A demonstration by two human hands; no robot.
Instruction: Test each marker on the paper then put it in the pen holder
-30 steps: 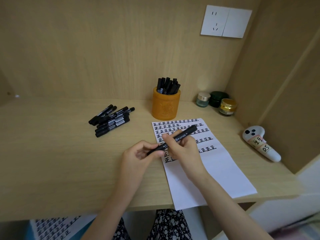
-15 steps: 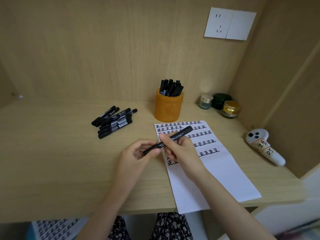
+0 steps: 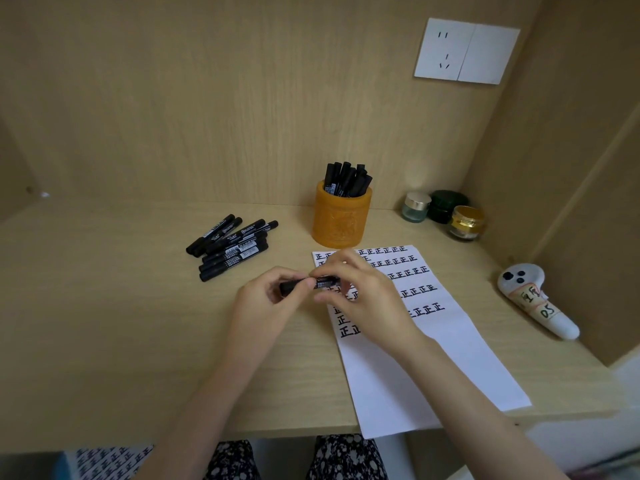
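Both hands are gripping one black marker (image 3: 309, 284) held level above the desk (image 3: 104, 323), at the left edge of the paper (image 3: 450, 341). Left hand (image 3: 268, 303) is pinching the left end, right hand (image 3: 360, 292) is wrapping fingers round the right part. Orange pen holder (image 3: 341, 220) is standing behind the paper, full of markers; loose markers (image 3: 232, 245) are lying to its left.
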